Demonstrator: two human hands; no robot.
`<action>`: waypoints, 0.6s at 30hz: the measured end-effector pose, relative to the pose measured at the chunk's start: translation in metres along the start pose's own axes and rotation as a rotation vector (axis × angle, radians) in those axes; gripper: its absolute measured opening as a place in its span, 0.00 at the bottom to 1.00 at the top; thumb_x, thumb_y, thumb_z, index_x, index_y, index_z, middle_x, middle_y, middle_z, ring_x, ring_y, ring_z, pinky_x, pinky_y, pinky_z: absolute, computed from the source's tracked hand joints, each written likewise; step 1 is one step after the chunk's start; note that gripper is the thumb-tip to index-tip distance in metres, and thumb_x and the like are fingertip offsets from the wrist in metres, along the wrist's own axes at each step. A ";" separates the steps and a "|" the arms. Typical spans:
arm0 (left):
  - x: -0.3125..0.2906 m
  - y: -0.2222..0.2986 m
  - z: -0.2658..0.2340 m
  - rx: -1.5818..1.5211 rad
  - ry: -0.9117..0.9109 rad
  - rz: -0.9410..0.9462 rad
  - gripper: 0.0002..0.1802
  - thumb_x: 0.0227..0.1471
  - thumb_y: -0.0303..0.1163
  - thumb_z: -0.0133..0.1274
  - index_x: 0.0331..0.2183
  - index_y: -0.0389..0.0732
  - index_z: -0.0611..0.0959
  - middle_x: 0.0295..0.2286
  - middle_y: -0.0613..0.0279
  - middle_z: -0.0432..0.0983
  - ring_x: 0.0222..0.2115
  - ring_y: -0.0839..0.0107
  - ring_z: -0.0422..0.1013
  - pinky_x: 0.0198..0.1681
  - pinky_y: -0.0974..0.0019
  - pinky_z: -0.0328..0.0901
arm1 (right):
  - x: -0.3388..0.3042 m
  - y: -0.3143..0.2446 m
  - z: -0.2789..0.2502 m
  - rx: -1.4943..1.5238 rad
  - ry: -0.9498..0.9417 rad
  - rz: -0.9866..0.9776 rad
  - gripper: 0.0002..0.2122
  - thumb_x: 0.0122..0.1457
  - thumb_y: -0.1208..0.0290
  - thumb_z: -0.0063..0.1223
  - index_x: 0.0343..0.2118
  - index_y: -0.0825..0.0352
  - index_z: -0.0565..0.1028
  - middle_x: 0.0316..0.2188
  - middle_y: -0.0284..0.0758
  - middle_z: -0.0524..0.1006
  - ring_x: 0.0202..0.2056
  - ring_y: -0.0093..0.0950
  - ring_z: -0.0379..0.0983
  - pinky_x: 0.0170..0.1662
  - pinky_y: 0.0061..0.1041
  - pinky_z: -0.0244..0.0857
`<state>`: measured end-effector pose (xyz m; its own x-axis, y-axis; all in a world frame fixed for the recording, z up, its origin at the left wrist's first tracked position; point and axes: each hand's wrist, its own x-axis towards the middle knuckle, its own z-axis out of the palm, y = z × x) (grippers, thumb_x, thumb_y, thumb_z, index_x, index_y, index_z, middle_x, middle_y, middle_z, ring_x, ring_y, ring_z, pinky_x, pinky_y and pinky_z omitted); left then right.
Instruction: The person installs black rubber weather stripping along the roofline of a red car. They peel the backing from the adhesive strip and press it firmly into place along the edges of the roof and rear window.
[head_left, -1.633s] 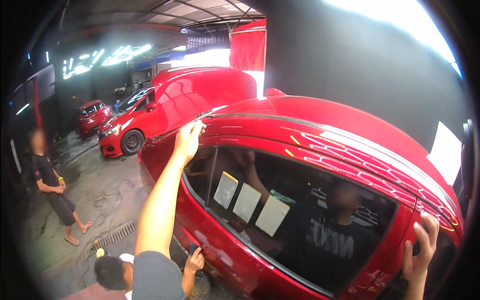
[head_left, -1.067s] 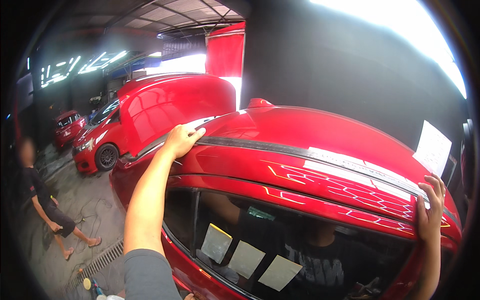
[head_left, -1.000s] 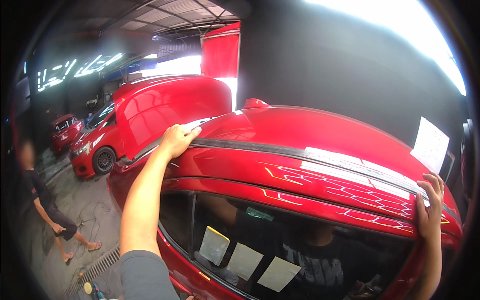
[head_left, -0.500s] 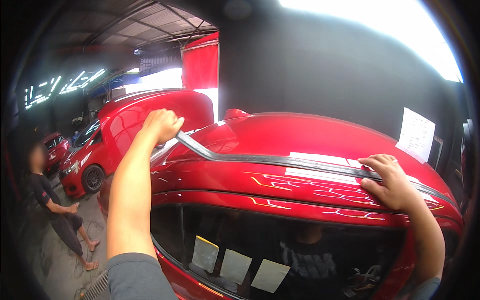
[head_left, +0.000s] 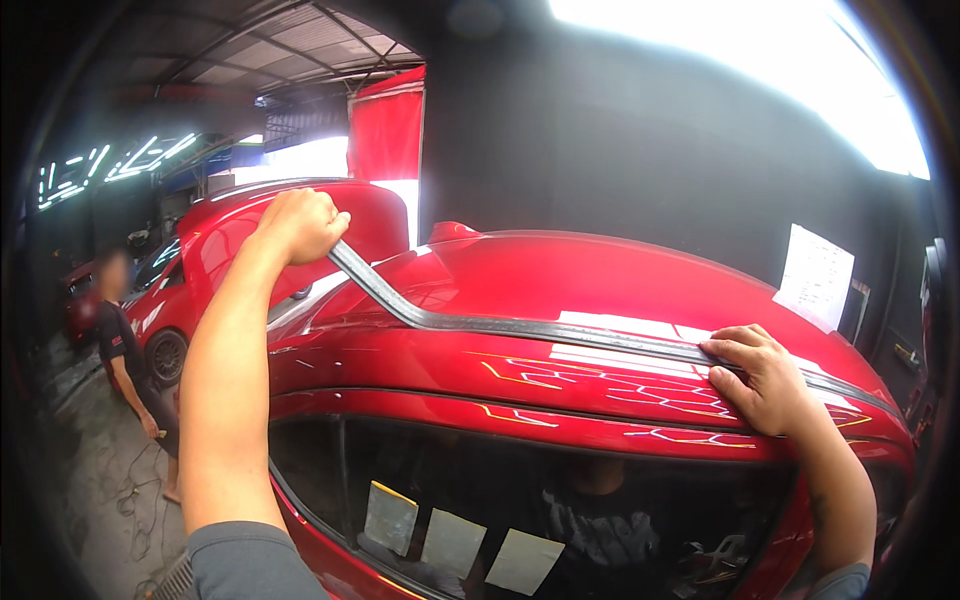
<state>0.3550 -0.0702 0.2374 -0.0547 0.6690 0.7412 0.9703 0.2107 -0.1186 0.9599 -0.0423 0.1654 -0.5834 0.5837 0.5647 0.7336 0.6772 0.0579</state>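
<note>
My L hand (head_left: 300, 225) is up high, fingers curled in a fist, back of it twd me; L forearm (head_left: 225, 400) slants up a bit to the R. R hand (head_left: 758, 380) is lower, palm down, fingers pointing L, thumb spread below 'em; R forearm (head_left: 842, 490) angles up & inward.

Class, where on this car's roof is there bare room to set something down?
Bare, though curved: the red roof beyond the dark strip, between the fin and the white paper. Crowded: along the strip, where the left hand grips its raised end and the right hand touches it.
</note>
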 end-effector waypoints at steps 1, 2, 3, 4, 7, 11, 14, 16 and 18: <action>-0.001 0.001 0.000 -0.008 0.022 -0.004 0.28 0.65 0.44 0.55 0.19 0.35 0.85 0.20 0.40 0.78 0.26 0.40 0.77 0.39 0.40 0.71 | 0.000 0.001 0.001 -0.001 -0.008 -0.009 0.22 0.72 0.55 0.59 0.58 0.69 0.85 0.57 0.48 0.82 0.61 0.47 0.76 0.66 0.45 0.71; 0.000 -0.001 -0.005 0.004 0.023 0.009 0.28 0.65 0.44 0.54 0.19 0.36 0.86 0.20 0.40 0.78 0.27 0.40 0.77 0.39 0.41 0.72 | 0.001 0.003 0.002 -0.001 -0.016 -0.020 0.23 0.72 0.55 0.60 0.59 0.68 0.84 0.57 0.48 0.82 0.61 0.48 0.76 0.66 0.45 0.70; 0.001 -0.003 -0.015 0.019 0.024 0.020 0.28 0.65 0.44 0.53 0.19 0.36 0.86 0.20 0.40 0.79 0.28 0.39 0.78 0.40 0.41 0.72 | 0.003 0.003 0.003 0.000 -0.024 -0.034 0.23 0.71 0.55 0.60 0.60 0.68 0.83 0.57 0.49 0.82 0.61 0.48 0.76 0.66 0.45 0.70; -0.004 -0.014 -0.034 0.043 0.040 0.023 0.27 0.65 0.45 0.52 0.20 0.37 0.87 0.24 0.38 0.82 0.28 0.39 0.79 0.40 0.41 0.73 | 0.005 -0.002 0.003 0.031 0.020 -0.025 0.25 0.70 0.56 0.62 0.63 0.67 0.81 0.57 0.49 0.82 0.61 0.49 0.76 0.66 0.46 0.70; 0.028 -0.038 -0.081 0.117 0.160 0.199 0.22 0.71 0.40 0.50 0.30 0.36 0.87 0.25 0.40 0.80 0.26 0.44 0.76 0.39 0.45 0.71 | -0.006 -0.001 0.003 0.030 0.102 0.053 0.30 0.68 0.57 0.65 0.69 0.66 0.75 0.58 0.51 0.82 0.61 0.52 0.76 0.66 0.47 0.68; 0.049 -0.081 -0.229 0.262 0.389 0.306 0.18 0.76 0.38 0.48 0.40 0.36 0.87 0.28 0.42 0.79 0.28 0.48 0.75 0.40 0.49 0.70 | -0.005 0.005 0.017 -0.060 0.288 -0.006 0.30 0.66 0.62 0.66 0.69 0.63 0.72 0.56 0.52 0.82 0.58 0.53 0.79 0.64 0.48 0.68; 0.039 -0.077 -0.236 0.059 0.286 0.063 0.20 0.76 0.41 0.48 0.41 0.35 0.87 0.31 0.42 0.80 0.30 0.47 0.75 0.42 0.49 0.71 | -0.016 0.026 0.021 -0.216 0.525 0.012 0.22 0.68 0.67 0.63 0.64 0.62 0.75 0.53 0.48 0.84 0.53 0.54 0.81 0.58 0.50 0.72; 0.032 -0.086 -0.178 -0.020 0.258 0.058 0.21 0.76 0.41 0.48 0.40 0.35 0.87 0.30 0.42 0.80 0.30 0.47 0.75 0.42 0.49 0.70 | -0.024 0.034 -0.005 -0.233 0.600 0.088 0.17 0.68 0.71 0.62 0.58 0.62 0.78 0.48 0.46 0.86 0.48 0.52 0.83 0.49 0.46 0.76; -0.001 -0.099 -0.180 0.004 0.240 0.035 0.22 0.76 0.42 0.48 0.40 0.34 0.87 0.30 0.42 0.80 0.30 0.47 0.75 0.41 0.48 0.70 | -0.028 0.043 -0.013 -0.204 0.672 0.160 0.13 0.65 0.71 0.65 0.52 0.61 0.81 0.40 0.46 0.86 0.44 0.52 0.83 0.46 0.48 0.76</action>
<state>0.3018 -0.2202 0.3676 0.0372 0.4880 0.8720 0.9697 0.1931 -0.1494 1.0123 -0.0351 0.1629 -0.1705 0.2228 0.9599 0.8809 0.4709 0.0472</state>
